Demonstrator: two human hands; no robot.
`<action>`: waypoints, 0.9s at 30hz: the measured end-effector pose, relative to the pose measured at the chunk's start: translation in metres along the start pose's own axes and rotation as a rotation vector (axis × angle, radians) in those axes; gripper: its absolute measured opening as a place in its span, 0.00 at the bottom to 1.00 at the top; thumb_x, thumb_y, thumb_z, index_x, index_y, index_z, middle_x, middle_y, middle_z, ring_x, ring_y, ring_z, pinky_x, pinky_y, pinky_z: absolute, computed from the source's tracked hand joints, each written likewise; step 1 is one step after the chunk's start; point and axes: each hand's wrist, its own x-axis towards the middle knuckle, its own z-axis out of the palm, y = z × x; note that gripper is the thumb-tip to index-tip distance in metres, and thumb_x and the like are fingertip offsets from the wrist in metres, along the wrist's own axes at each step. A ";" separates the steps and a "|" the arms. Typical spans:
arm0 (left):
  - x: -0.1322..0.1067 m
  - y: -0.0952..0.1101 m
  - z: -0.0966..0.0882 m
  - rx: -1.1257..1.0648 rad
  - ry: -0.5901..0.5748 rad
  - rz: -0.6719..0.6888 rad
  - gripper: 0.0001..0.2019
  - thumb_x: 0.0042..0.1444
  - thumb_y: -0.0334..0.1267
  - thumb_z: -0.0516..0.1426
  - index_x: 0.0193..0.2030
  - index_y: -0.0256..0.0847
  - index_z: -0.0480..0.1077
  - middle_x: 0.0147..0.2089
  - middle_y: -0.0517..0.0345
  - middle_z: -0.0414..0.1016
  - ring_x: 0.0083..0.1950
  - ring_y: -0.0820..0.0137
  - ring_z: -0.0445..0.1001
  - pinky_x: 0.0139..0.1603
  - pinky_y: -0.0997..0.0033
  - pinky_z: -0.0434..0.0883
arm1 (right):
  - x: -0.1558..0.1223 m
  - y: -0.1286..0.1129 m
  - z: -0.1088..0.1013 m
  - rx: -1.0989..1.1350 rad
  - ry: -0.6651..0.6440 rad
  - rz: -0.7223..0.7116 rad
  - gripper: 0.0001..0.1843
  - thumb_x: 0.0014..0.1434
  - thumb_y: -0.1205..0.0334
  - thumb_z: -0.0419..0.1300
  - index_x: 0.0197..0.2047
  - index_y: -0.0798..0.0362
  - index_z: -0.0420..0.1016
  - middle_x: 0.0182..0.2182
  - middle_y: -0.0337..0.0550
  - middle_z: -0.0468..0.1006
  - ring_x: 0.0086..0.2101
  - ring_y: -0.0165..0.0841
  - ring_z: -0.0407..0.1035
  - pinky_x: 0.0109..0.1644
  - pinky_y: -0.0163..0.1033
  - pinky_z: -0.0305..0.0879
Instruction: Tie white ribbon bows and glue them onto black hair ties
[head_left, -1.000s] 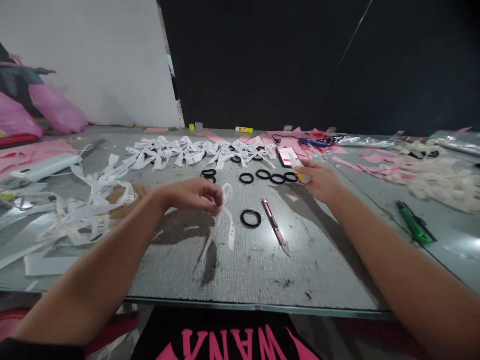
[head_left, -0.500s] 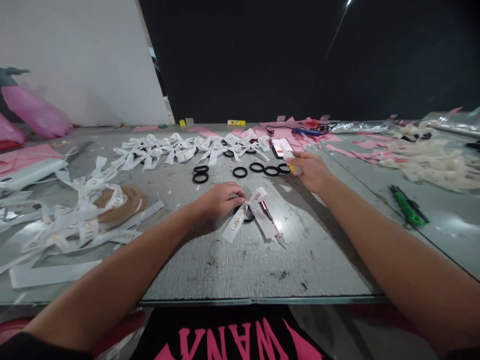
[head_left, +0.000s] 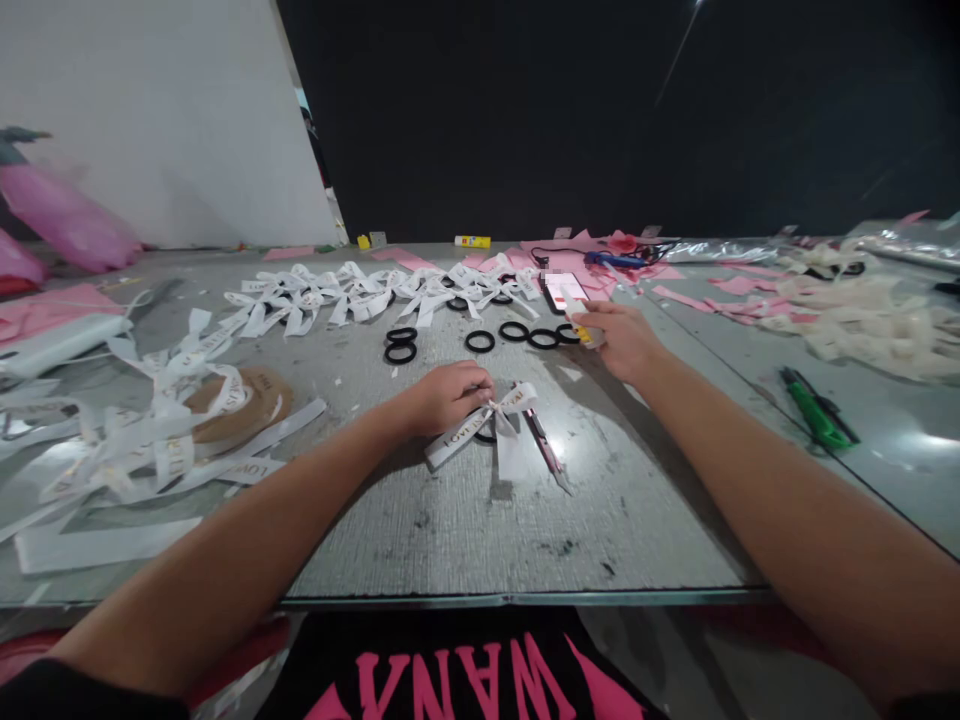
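Note:
My left hand (head_left: 457,393) is closed, its fingertips pinching a white ribbon bow (head_left: 510,405) with gold lettering. A black hair tie (head_left: 486,436) shows partly beneath the bow. Just right of the ribbon tails lies a craft knife (head_left: 549,452) with its blade towards me. Farther back, my right hand (head_left: 619,338) grips a small white-and-yellow item (head_left: 583,333), mostly covered by the fingers. It is beside a phone (head_left: 562,290) with a lit screen and the end of a row of black hair ties (head_left: 543,339).
Many white ribbon bows (head_left: 345,290) lie along the back. At left is a ribbon roll (head_left: 259,400) among loose ribbon. A green cutter (head_left: 819,410), cream fabric pieces (head_left: 840,320), pink scraps (head_left: 739,308) and a blue-handled tool (head_left: 619,262) are to the right and back.
The bow has turned and shifted a little in my left hand, its tails swinging left and away from the craft knife. My right hand has barely moved beside the phone.

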 end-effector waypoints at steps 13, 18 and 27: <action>0.001 -0.003 0.003 0.031 0.026 0.002 0.09 0.60 0.37 0.51 0.38 0.38 0.71 0.41 0.51 0.75 0.44 0.66 0.72 0.47 0.66 0.66 | 0.001 0.003 0.000 -0.020 -0.009 -0.021 0.13 0.39 0.66 0.70 0.30 0.51 0.74 0.26 0.37 0.74 0.23 0.27 0.65 0.21 0.32 0.58; 0.001 -0.003 0.005 0.045 0.037 -0.034 0.09 0.60 0.38 0.52 0.38 0.38 0.72 0.40 0.51 0.75 0.44 0.65 0.72 0.48 0.65 0.66 | 0.000 0.003 -0.002 -0.112 -0.032 -0.107 0.16 0.36 0.68 0.70 0.30 0.51 0.71 0.24 0.33 0.69 0.24 0.27 0.64 0.25 0.34 0.59; -0.008 -0.004 0.001 -0.026 0.214 -0.090 0.13 0.61 0.40 0.52 0.48 0.37 0.69 0.49 0.46 0.71 0.50 0.63 0.69 0.52 0.61 0.67 | -0.003 -0.013 -0.019 -0.524 -0.066 -0.275 0.23 0.36 0.67 0.73 0.33 0.48 0.64 0.23 0.31 0.64 0.25 0.30 0.60 0.28 0.36 0.55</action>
